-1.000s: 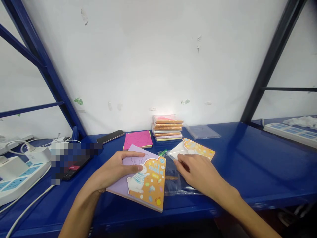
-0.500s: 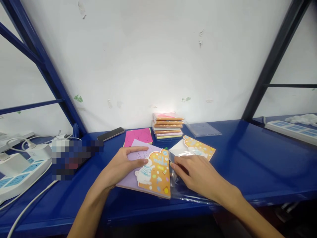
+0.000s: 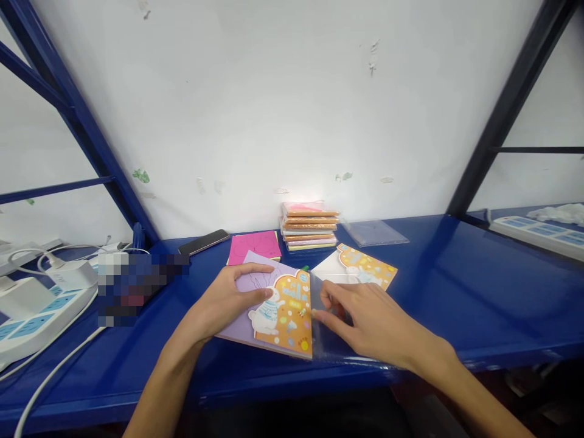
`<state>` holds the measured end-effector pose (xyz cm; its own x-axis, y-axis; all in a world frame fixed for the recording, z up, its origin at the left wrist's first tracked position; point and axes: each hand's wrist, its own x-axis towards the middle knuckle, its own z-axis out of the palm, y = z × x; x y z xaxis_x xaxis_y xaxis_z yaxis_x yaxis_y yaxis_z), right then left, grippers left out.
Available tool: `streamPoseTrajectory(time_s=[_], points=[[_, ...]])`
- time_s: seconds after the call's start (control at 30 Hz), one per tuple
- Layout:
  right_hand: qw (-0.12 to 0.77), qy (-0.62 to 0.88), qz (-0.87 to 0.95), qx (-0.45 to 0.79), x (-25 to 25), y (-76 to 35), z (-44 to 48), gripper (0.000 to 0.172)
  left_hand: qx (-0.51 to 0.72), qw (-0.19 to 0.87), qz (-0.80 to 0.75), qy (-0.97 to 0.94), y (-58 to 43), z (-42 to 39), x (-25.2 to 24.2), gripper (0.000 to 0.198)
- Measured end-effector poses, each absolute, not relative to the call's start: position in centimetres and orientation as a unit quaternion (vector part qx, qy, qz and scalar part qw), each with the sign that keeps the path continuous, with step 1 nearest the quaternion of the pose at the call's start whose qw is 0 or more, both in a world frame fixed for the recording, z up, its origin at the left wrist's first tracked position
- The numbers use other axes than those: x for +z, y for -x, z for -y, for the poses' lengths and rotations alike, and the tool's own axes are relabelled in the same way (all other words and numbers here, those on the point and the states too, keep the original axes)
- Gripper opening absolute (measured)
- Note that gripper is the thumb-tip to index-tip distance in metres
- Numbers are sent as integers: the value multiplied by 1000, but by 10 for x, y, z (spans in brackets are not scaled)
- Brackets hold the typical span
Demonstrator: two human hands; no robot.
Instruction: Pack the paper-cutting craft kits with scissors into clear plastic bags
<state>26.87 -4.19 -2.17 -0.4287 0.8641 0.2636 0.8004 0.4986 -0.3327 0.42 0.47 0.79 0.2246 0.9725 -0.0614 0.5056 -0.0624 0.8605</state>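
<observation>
My left hand grips a square pad of purple paper, thumb on top. The pad has an orange cover card with a white rabbit in a striped sweater. To the right, my right hand has its fingers curled at the mouth of a clear plastic bag, thumb tip close to the pad's right edge. The bag lies flat by that edge, partly under my hand. Behind my right hand lies a white sheet with a matching orange rabbit card, partly covered.
Several wrapped pads form a stack near the wall, with a flat clear bag beside it. Pink paper and a phone lie to the left. Power strips with cables stand at far left, another strip at right.
The fingers of my right hand have shifted slightly right and spread a little at the bag's mouth. My left hand and the purple pad stay nearly in place; the view has tilted slightly.
</observation>
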Motion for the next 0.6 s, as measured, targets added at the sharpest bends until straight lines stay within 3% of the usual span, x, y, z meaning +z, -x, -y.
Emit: streamPoseTrajectory(time_s=[0.23,0.6], points=[[125,458,868,142,-21,-274,57,37,283,396,-559,-671,-2,-6,9,53],[138,428,880,152,-24,-275,52,41,278,377,-565,-679,-3,-6,3,48]])
